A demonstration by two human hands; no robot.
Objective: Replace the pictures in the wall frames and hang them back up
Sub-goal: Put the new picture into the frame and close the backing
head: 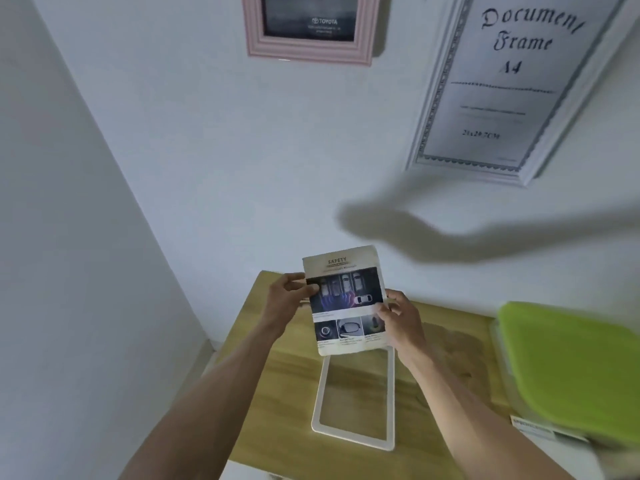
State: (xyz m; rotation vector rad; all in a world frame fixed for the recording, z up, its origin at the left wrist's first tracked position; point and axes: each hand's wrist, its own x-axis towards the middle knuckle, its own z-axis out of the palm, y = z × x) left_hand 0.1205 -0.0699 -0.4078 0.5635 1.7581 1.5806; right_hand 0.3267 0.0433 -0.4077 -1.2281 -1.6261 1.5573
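I hold a printed picture page (346,299), headed "SAFETY" with car photos, upright above the wooden table (277,368). My left hand (289,294) pinches its left edge and my right hand (398,315) grips its right edge. Under the page an empty white frame (353,434) lies flat on the table, its upper part hidden by the page. On the wall hang a pink frame (308,46) with a dark Toyota picture and a larger white frame (512,91) holding a "Document Frame A4" sheet, tilted.
A container with a lime-green lid (568,368) sits on the table's right side, with a paper slip (533,427) tucked at its front. Walls meet in a corner at the left. The table's left edge drops toward the floor.
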